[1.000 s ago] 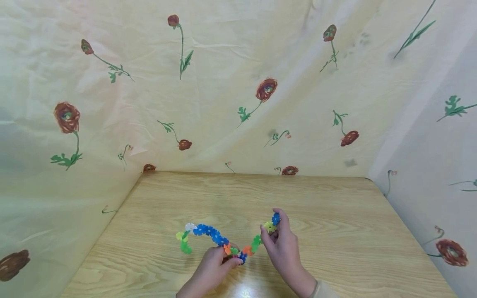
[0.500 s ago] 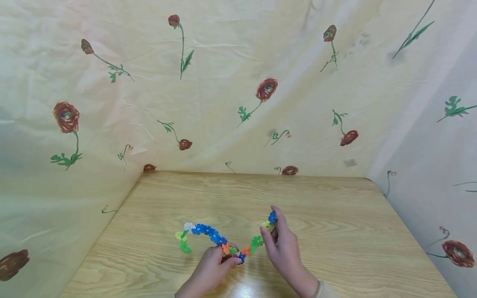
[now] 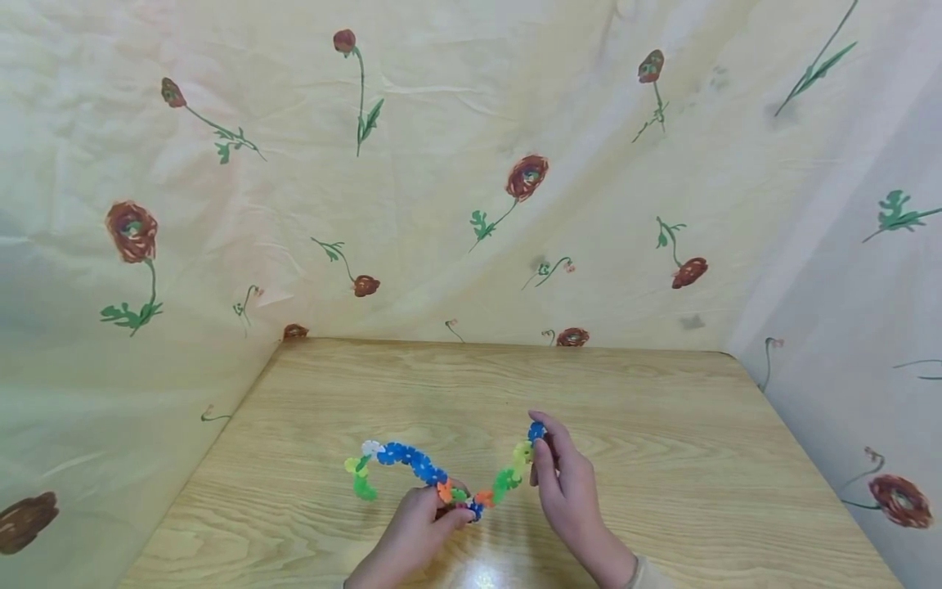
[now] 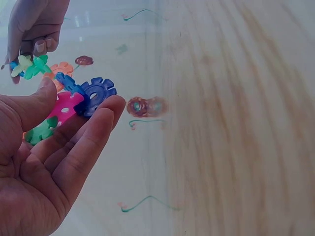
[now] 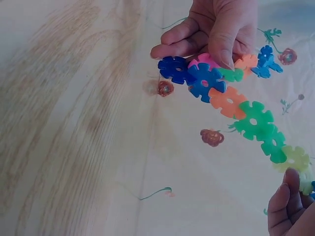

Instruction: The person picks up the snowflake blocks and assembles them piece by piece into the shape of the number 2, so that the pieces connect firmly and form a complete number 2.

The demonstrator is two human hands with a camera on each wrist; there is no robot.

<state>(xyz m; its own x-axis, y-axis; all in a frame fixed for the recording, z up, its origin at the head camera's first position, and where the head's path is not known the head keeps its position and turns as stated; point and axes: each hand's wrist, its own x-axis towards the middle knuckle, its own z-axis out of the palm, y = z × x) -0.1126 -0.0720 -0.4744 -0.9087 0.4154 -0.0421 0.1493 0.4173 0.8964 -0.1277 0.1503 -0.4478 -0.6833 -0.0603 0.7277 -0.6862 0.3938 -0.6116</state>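
A chain of interlocking plastic snowflake discs (image 3: 415, 460) curves between the two hands in the head view, in blue, green, orange, yellow and white. My left hand (image 3: 419, 519) grips it near the middle. There, the left wrist view shows a pink disc (image 4: 66, 107) under the thumb and a dark blue disc (image 4: 98, 93) by the fingertips. From that hand a loose stretch arches left to a green disc (image 3: 364, 488). My right hand (image 3: 572, 483) pinches the right end, thumb and fingers at a blue disc (image 3: 536, 431), beside yellow discs (image 3: 523, 451).
A wood-grain table (image 3: 662, 425) lies below the hands. Cream cloth (image 3: 441, 204) printed with red flowers hangs behind it and along both sides. A pale sleeve (image 3: 648, 573) shows at the right wrist.
My right thumb has slid from the yellow discs up to the blue end disc. The chain's right end has shifted slightly left. My left hand has barely moved.
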